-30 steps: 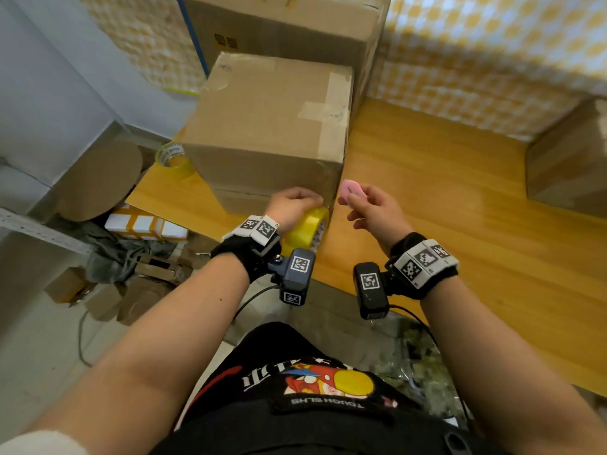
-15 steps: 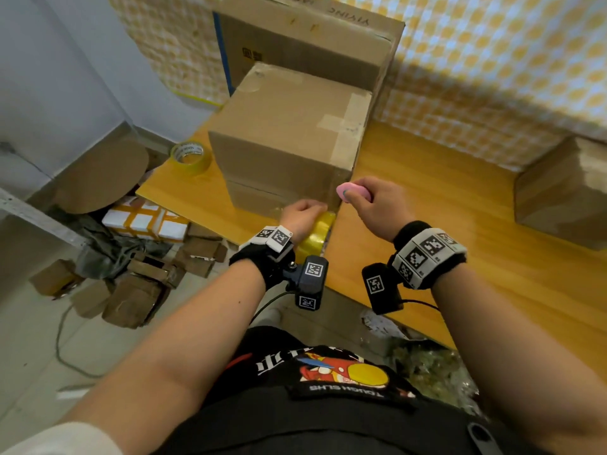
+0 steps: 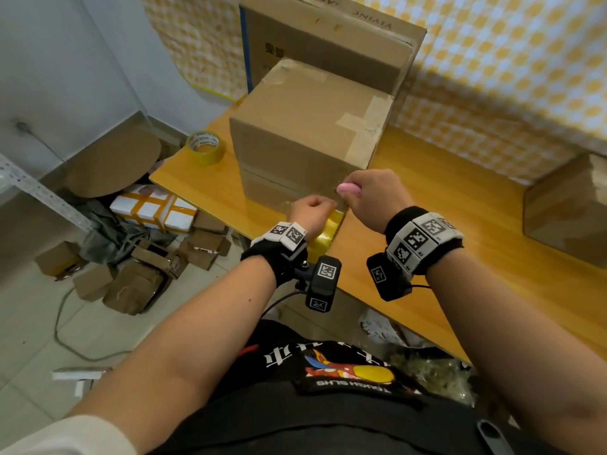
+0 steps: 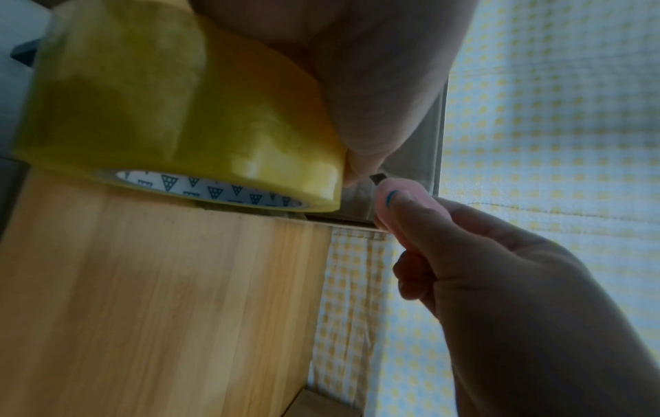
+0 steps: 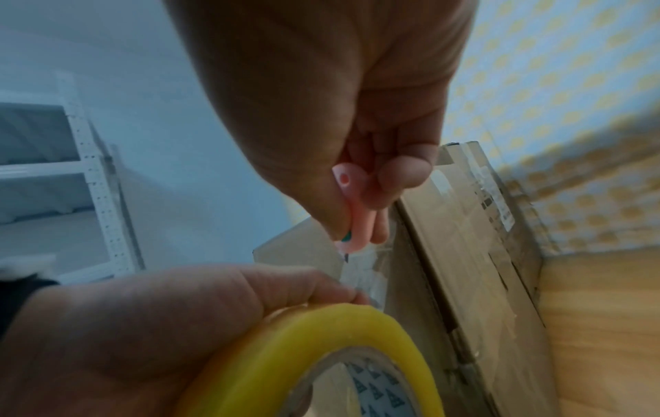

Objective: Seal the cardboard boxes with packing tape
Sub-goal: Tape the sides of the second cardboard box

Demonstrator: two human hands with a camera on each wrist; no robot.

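A brown cardboard box [image 3: 305,133] stands on the wooden table [image 3: 427,205], old tape crossing its top. My left hand [image 3: 312,213] grips a yellow roll of packing tape [image 3: 325,231] [image 4: 171,118] [image 5: 321,352] at the box's near lower corner, where a clear strip runs from the roll onto the box side. My right hand [image 3: 368,192] holds a small pink cutter [image 3: 348,189] [image 5: 353,203]; its short blade [image 4: 378,178] meets the stretched strip just beside the roll.
A bigger carton [image 3: 328,44] stands behind the box against the checked wall. A second tape roll [image 3: 205,147] lies at the table's left corner. Another box [image 3: 568,205] sits at the right edge. Cardboard scraps and a taped parcel [image 3: 154,208] litter the floor on the left.
The view has shifted and both hands now sit closer together at the box corner. The right hand has brought the pink cutter down against the tape strip beside the roll.
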